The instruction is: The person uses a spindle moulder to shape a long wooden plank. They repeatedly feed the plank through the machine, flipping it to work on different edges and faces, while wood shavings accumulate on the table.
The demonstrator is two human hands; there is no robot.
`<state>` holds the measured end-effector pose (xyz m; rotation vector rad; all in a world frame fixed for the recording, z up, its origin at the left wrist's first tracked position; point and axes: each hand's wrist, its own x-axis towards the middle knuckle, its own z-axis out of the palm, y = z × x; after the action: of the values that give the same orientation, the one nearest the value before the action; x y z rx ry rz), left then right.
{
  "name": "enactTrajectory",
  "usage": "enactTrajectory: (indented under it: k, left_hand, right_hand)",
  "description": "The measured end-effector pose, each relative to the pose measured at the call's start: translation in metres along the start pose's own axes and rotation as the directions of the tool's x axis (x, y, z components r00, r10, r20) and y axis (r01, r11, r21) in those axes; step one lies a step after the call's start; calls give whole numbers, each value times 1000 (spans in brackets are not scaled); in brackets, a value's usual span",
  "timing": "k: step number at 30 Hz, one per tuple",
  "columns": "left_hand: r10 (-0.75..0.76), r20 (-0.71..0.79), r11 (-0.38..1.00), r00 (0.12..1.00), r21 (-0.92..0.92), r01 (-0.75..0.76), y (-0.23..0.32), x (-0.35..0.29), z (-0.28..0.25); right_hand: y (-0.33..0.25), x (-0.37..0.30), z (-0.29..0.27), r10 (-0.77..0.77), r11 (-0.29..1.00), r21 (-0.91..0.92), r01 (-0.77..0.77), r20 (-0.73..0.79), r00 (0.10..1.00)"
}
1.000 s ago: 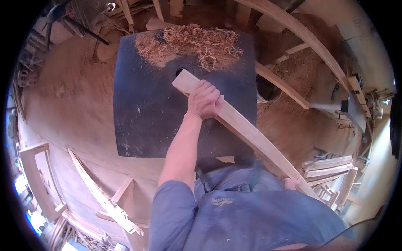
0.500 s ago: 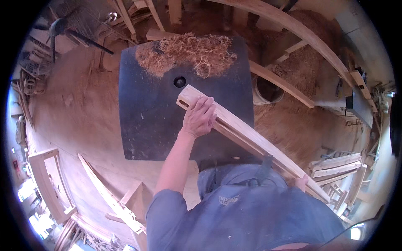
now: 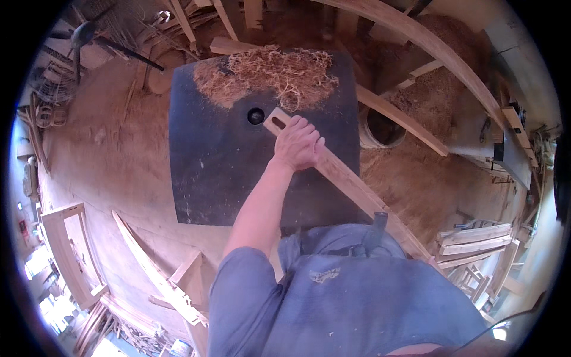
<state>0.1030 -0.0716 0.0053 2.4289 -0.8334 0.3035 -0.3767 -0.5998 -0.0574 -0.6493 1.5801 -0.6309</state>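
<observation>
A long pale wooden rail (image 3: pixel 357 181) with a slot near its far end slants from the middle of a dark, flat machine table (image 3: pixel 208 166) down to my right side. My left hand (image 3: pixel 300 143) is closed around it just behind the slot. Only a sliver of my right hand (image 3: pixel 432 261) shows at the rail's near end, by my shirt; it grips there, its fingers mostly hidden. Just left of the slotted end, a black round fitting (image 3: pixel 256 116) sits in the table surface.
Wood shavings (image 3: pixel 279 74) heap on the table's far edge. A curved timber (image 3: pixel 416 44) arches at far right, above a bucket (image 3: pixel 383 128). A stack of boards (image 3: pixel 476 241) lies at right. Wooden frames (image 3: pixel 65 256) and a curved piece (image 3: pixel 154 271) stand at left. Sawdust covers the floor.
The rail has turned about its length, showing a different face with the slot on top. Its far end has shifted slightly right and away, my left hand moving with it.
</observation>
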Motion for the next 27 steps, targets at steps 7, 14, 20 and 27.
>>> enactTrajectory:
  k: [7, 14, 20, 27]
  left_hand:
    - [-6, -24, 1000, 1000, 4, 6, -13, 9, 12]
    - [-21, 30, 1000, 999, 10, 21, -27, 13, 9]
    - [-76, 13, 997, 997, -4, 76, -35, 12, 4]
    - [-60, -27, 998, 998, -12, 60, -34, 4, -2]
  right_hand:
    - [-9, -22, 20, 21, 998, -68, -18, 37, 999]
    - [-3, -22, 22, 32, 995, -95, -25, 71, 997]
    - [1, 0, 16, 50, 992, -115, -43, 59, 997]
    - [1, -57, 36, 58, 992, -111, -55, 29, 998]
